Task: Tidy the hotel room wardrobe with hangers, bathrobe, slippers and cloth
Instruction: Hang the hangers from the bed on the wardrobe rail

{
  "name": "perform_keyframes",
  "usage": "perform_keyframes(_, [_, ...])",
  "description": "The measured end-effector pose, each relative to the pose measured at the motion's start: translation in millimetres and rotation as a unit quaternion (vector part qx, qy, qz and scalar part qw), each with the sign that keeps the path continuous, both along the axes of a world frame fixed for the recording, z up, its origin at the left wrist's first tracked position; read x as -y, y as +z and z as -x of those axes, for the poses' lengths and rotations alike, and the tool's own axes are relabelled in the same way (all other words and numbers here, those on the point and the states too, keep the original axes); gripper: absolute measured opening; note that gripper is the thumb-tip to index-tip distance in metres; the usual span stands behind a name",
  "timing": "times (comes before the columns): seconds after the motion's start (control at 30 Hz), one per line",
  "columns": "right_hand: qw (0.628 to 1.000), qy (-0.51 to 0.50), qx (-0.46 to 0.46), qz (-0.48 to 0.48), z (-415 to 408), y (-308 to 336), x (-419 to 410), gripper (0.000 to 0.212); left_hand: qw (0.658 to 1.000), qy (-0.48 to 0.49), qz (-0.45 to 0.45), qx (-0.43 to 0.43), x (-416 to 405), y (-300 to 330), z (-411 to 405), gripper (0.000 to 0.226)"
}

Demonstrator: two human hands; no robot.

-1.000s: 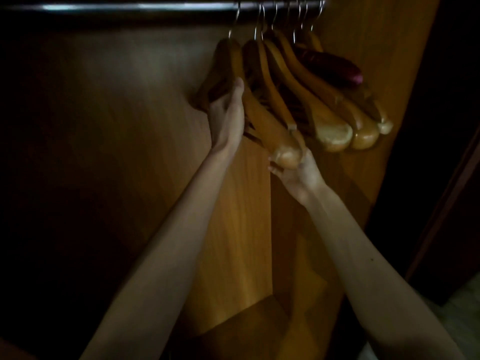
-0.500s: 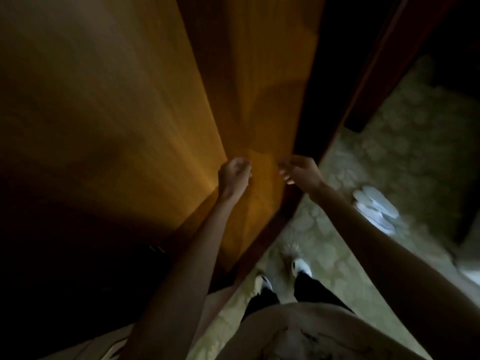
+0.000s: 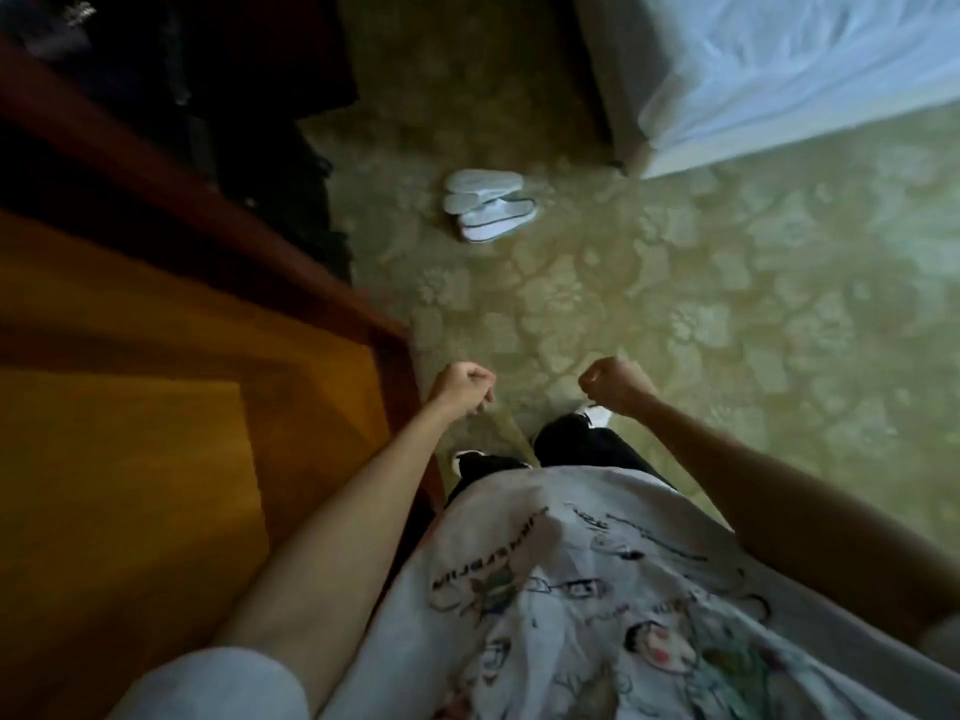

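Observation:
A pair of white slippers [image 3: 488,210] lies stacked on the green patterned carpet [image 3: 727,304], well ahead of my feet. My left hand [image 3: 462,387] hangs over the carpet by the wardrobe's corner, fingers curled into a fist and holding nothing. My right hand [image 3: 613,384] is level with it a little to the right, also curled into an empty fist. The wooden wardrobe [image 3: 156,407] with its orange-brown panels fills the left side. Hangers, bathrobe and cloth are out of view.
A bed with white sheets [image 3: 779,70] stands at the upper right. Dark clothing or bags [image 3: 234,122] sit in the shadowed space behind the wardrobe's red-brown edge. My white printed shirt and dark trousers fill the bottom centre.
My view has swung down from the hangers on the rail to the floor. Both hands have let go of the hangers, dropped and curled into fists.

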State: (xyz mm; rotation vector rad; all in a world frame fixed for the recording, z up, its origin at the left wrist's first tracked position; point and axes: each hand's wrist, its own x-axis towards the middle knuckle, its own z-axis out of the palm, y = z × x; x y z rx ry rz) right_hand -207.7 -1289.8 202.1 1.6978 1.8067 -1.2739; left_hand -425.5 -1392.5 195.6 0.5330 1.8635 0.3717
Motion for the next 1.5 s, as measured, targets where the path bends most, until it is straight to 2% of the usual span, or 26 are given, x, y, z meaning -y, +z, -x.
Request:
perform_keyframes(0.13, [0.989, -0.132, 0.051, 0.05, -116.1, -29.6, 8.8, 0.021, 0.987, -0.152, 0.048, 0.024, -67.1, -6.6, -64.4, 0.013])
perform_keyframes(0.23, [0.968, -0.238, 0.05, 0.068, -191.5, -44.3, 25.9, 0.024, 0.971, -0.229, 0.063, 0.013, -119.4, -14.8, -116.5, 0.014])
perform_keyframes(0.37, [0.92, -0.378, 0.045, 0.09, -263.0, -53.7, 42.2, 0.028, 0.944, -0.322, 0.067, -0.002, -190.9, -21.5, -192.0, 0.014])
perform_keyframes(0.5, [0.887, -0.452, 0.035, 0.084, -305.1, -61.7, 27.7, 0.031, 0.921, -0.386, 0.051, -0.014, -252.6, -24.7, -255.5, 0.017])
perform_keyframes(0.67, [0.875, -0.482, -0.009, 0.05, -335.6, -56.3, -51.9, 0.031, 0.907, -0.416, 0.056, -0.034, -312.1, -29.0, -306.0, 0.021])
perform_keyframes(0.77, [0.886, -0.461, -0.044, 0.018, -356.6, -50.7, -123.7, 0.024, 0.903, -0.421, 0.068, -0.047, -347.6, -34.3, -321.6, 0.017])
perform_keyframes(0.9, [0.893, -0.444, -0.072, -0.016, -410.0, -44.8, -228.9, 0.023, 0.923, -0.368, 0.099, -0.061, -409.3, -50.8, -345.7, 0.016])
perform_keyframes(1.03, [0.9, -0.433, -0.047, -0.001, -488.3, -40.0, -320.1, 0.022, 0.94, -0.309, 0.122, -0.084, -483.1, -56.9, -390.7, 0.017])
perform_keyframes(1.2, [0.896, -0.444, -0.012, -0.014, -603.9, -27.6, -396.4, 0.022, 0.94, -0.325, 0.089, -0.048, -586.6, -32.7, -506.4, 0.017])
perform_keyframes(1.5, [0.867, -0.493, 0.062, 0.04, -787.6, -35.7, -456.8, 0.021, 0.892, -0.449, 0.011, 0.046, -762.2, -5.2, -742.4, 0.014])
